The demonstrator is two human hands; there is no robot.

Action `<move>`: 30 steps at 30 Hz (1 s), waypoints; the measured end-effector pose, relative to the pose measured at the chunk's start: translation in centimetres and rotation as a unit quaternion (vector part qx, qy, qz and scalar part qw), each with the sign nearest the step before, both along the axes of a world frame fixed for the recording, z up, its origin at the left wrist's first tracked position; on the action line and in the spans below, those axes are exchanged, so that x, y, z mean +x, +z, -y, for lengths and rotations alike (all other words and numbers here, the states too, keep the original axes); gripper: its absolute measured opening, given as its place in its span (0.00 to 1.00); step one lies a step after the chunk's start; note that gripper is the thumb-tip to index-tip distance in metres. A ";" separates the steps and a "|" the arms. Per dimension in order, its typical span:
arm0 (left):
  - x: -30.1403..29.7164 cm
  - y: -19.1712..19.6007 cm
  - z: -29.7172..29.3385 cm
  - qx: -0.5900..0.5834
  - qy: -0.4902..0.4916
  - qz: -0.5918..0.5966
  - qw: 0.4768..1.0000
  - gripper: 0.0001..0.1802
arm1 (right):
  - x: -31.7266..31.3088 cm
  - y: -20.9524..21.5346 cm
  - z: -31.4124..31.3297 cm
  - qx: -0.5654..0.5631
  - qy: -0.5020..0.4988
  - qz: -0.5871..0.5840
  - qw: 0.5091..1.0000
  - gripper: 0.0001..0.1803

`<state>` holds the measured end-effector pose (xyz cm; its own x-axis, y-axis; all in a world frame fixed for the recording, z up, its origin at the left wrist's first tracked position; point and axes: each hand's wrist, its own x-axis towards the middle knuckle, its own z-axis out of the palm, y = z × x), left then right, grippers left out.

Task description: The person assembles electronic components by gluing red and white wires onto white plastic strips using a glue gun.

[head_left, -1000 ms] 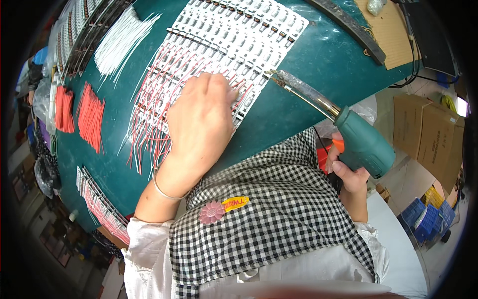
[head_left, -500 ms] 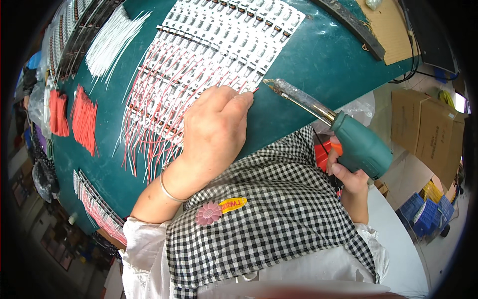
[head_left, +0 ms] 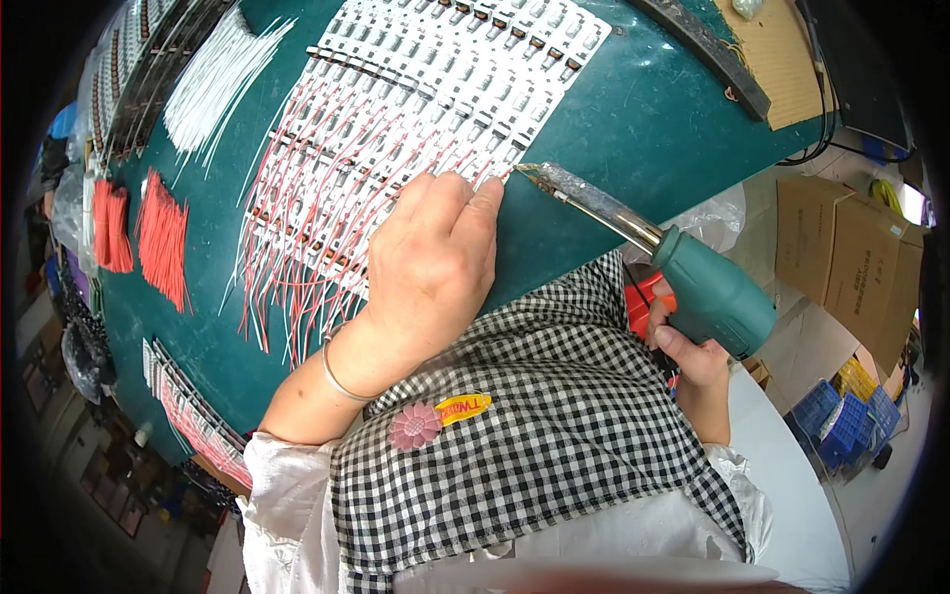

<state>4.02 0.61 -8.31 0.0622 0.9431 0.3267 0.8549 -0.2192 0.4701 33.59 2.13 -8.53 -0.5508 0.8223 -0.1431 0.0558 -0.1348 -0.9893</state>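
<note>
My left hand [head_left: 432,243] rests over the near right part of a white circuit board panel [head_left: 396,114]. Its thumb and forefinger are pinched on a thin red wire at the panel's right edge; only a bit of that wire shows. In my right hand [head_left: 690,348] is a green soldering gun [head_left: 714,293], with a finger by its orange trigger. The gun's metal tip points left and meets the panel's edge just beyond my left fingertips. Rows of small parts cover the panel, and many red and white wires [head_left: 297,262] hang off its near left side.
On the green table [head_left: 633,119] lie a bundle of white wires [head_left: 218,84], red wire bundles [head_left: 162,238] and another wired panel [head_left: 198,416]. A dark bar [head_left: 708,54] crosses the far right. Cardboard boxes [head_left: 846,262] and blue bins [head_left: 846,426] stand on the floor at right.
The soldering gun has shifted slightly left, bringing its tip to the panel's edge by my left fingertips. My left hand stays almost in place.
</note>
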 end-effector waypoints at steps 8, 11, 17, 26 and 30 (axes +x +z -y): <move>0.0 -0.1 0.1 0.013 0.003 -0.014 1.000 0.11 | 0.4 -0.6 0.0 -0.008 0.025 -0.010 1.000 0.24; 0.0 -0.1 0.2 0.009 0.003 -0.010 1.000 0.12 | 0.1 -0.6 0.0 0.037 0.029 -0.002 0.999 0.23; -0.2 -0.3 0.2 0.004 0.001 0.006 1.000 0.14 | 0.1 -0.7 -0.1 0.026 0.020 0.022 0.999 0.19; -0.2 -0.3 0.2 0.015 0.003 0.032 0.999 0.14 | -0.4 -0.1 -0.2 0.014 -0.007 -0.001 1.000 0.18; -0.2 -0.3 0.2 0.010 0.001 0.030 0.999 0.14 | -0.1 -0.6 -0.2 0.015 0.018 0.001 1.000 0.18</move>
